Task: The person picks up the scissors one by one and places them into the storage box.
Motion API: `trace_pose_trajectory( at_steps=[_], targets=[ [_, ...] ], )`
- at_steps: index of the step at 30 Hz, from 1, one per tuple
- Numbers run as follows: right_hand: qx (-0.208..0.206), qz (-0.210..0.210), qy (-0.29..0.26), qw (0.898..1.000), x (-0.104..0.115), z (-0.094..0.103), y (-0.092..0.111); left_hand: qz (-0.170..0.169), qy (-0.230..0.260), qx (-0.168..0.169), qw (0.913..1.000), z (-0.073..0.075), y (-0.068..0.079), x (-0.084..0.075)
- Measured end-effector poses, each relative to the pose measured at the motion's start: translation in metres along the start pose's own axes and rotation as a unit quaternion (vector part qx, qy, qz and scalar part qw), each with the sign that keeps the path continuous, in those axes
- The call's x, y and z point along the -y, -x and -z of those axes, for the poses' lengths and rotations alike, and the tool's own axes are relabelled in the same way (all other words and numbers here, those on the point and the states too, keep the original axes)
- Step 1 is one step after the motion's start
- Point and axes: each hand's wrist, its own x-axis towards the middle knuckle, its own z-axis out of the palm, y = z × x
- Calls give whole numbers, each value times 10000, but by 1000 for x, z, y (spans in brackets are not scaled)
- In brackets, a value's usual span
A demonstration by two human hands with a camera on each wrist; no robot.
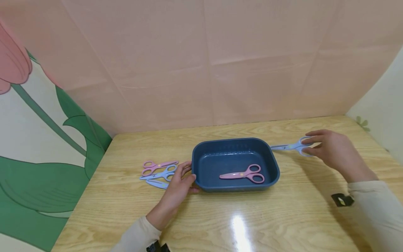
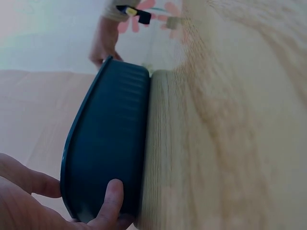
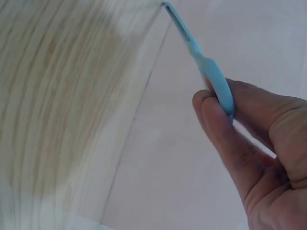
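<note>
Presently held beyond the right end of the bin [image 1: 233, 188]: light-blue scissors [image 1: 291, 146], pinched at the finger loops by the right hand [image 1: 333, 148], with thumb and fingertips brought narrowly together on the handle. Blades aimed at the bin's right rim; contact with that rim, or mere alignment, impossible to tell.

For sound handling, in this judgement: keep the pinch firm on both loops, keep the blades together, raise the tips ahead of any passage over the bin's rim, and lower gently instead of dropping. Also advisable: keep the bin steady from its left end throughout.

Relative to the right hand: loops between thumb and fingertips, blades projecting past the fingertips on the bin side. Nearly edge-on in the right wrist view.

At the bin's left end: left hand [image 1: 178, 185], holding with digits at the rim and against the outer wall. Inside the bin, toward its near right: pink scissors [image 1: 240, 174], flat on the floor, loops rightward.

Left of the bin, close together: second pink scissors [image 1: 167, 163], second blue scissors [image 1: 161, 174], and third blue scissors [image 1: 157, 183], partly hidden by the left hand. Under the bin: wood-grain tabletop [image 1: 195, 224]. Behind it: pink cloth [image 1: 220, 70].
</note>
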Motion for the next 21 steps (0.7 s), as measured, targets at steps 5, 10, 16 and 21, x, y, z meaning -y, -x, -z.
trace_pose_trajectory(
  at_steps=[5, 10, 16, 21],
  targets=[
    [-150, 301, 1, 9994, 6, 0, 0, -46, -4, 36, 10000, 0, -1, 1],
    [-143, 428, 19, 9990, 10, -1, 0, -102, 34, 70, 9999, 1, -2, 2],
    [129, 313, -78, 9994, 10, -3, 0, -56, 17, 68, 10000, 1, -2, 2],
    [336, 443, -68, 9984, 10, -4, 1, -12, 14, 62, 10000, 1, -2, 2]
  ],
)
